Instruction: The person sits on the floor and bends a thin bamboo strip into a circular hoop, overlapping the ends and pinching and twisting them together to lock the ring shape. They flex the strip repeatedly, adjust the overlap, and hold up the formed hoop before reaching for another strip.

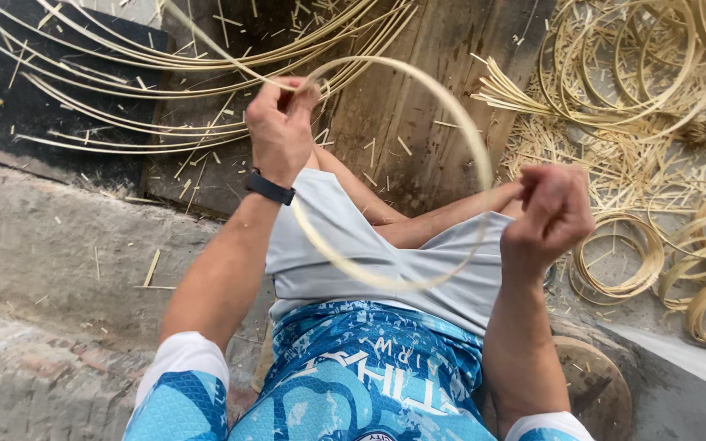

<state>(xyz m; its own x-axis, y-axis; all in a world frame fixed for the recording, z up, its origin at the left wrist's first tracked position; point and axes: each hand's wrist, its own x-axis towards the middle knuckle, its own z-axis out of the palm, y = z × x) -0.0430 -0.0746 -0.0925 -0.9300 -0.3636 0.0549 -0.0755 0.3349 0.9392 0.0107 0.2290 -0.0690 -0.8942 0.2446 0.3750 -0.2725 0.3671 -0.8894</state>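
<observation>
Saw left hand [281, 122] pinched shut on bamboo strip [418, 77], right hand [551, 214] fisted on its other end. Strip curved into hoop between hands, ends unjoined. Judged it half-formed. Finished rings [618, 265] lay right of right hand; loose strips [124, 73] beyond left.

So there's this long pale bamboo strip [418, 82], thin and flat, bent round into a big open loop over the lap. One end is pinched up top where the strip crosses itself, the other side runs down to the right. Its loose tail sticks out toward the upper left, a bit blurry.
</observation>
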